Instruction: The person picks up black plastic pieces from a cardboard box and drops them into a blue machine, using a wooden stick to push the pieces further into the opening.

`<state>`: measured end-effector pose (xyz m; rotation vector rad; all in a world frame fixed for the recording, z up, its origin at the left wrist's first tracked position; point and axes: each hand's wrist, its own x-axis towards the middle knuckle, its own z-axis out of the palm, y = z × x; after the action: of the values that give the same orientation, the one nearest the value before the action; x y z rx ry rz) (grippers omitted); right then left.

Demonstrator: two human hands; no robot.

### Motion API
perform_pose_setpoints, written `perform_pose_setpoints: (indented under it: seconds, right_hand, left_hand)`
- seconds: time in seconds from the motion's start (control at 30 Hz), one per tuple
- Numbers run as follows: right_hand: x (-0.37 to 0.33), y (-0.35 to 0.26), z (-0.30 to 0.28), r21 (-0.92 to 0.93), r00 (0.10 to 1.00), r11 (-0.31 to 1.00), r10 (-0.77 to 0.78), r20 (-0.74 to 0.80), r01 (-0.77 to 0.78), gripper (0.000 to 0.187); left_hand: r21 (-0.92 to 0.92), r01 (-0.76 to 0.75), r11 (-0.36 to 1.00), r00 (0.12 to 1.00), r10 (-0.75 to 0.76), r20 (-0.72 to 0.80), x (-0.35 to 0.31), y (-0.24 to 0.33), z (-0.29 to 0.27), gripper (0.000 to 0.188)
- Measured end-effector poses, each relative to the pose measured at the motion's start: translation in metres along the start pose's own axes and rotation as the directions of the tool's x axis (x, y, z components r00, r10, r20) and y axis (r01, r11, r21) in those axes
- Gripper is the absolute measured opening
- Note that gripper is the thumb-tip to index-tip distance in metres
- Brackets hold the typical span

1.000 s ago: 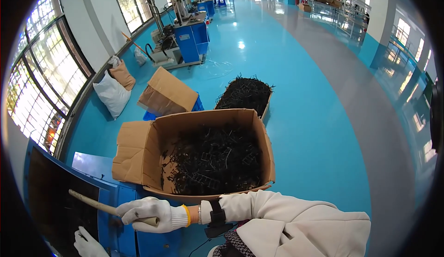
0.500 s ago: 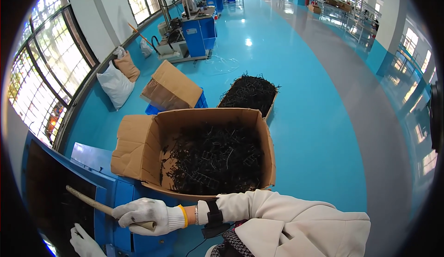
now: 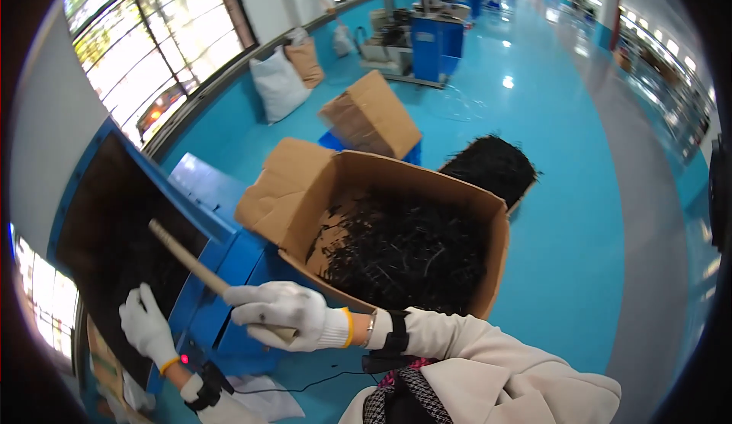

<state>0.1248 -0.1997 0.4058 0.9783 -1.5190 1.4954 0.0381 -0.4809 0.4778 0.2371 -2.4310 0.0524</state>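
A pale wooden stick (image 3: pixel 191 262) is held in my right hand (image 3: pixel 286 313), which wears a white knit glove with its fingers wrapped round the lower end. The stick slants up and left over the dark opening (image 3: pixel 114 203) of a blue machine (image 3: pixel 232 252). My left hand (image 3: pixel 149 329), gloved too, hovers at the near side of that opening with its fingers stretched out and nothing visible in them. Just beyond my right forearm stands a large cardboard box (image 3: pixel 499 264), holding a heap of thin black plastic scraps (image 3: pixel 404 248).
Farther right lies a second pile of black scraps (image 3: pixel 492 166) in a low box. An upturned brown carton (image 3: pixel 374 115) leans on a blue crate (image 3: pixel 333 142). White sack (image 3: pixel 278 85) and brown sack (image 3: pixel 305 62) rest by the window wall. A thin black cable (image 3: pixel 320 382) runs near my body.
My view has swung left, so the boxes sit farther right. More of my left hand and forearm shows, over the machine opening. The stick stays in my right hand, pointing more steeply upward.
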Motion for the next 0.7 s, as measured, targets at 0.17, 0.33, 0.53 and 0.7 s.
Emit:
perform_pose_setpoints:
  seconds: [0.17, 0.33, 0.53, 0.7]
  right_hand:
    - [0.001, 0.01, 0.004, -0.017, 0.999, 0.999, -0.042, -0.025, 0.042, 0.026]
    - [0.005, 0.005, -0.003, -0.065, 0.994, 0.997, 0.037, 0.098, -0.031, 0.031]
    - [0.005, -0.015, 0.006, -0.081, 0.976, 0.985, 0.164, 0.143, -0.154, 0.034]
    - [-0.011, -0.015, 0.003, -0.163, 0.968, 0.958, 0.245, 0.051, -0.234, 0.032]
  left_hand:
    - [0.04, -0.19, 0.981, 0.98, 0.192, -0.049, -0.001, 0.023, -0.015, 0.038]
    - [-0.05, -0.003, 0.999, 0.992, -0.004, -0.129, -0.002, 0.026, -0.013, 0.038]
    - [-0.068, -0.1, 0.993, 0.954, 0.076, -0.29, -0.005, 0.001, -0.009, 0.031]
    - [-0.08, -0.131, 0.988, 0.946, 0.101, -0.307, -0.004, 0.002, 0.001, 0.031]
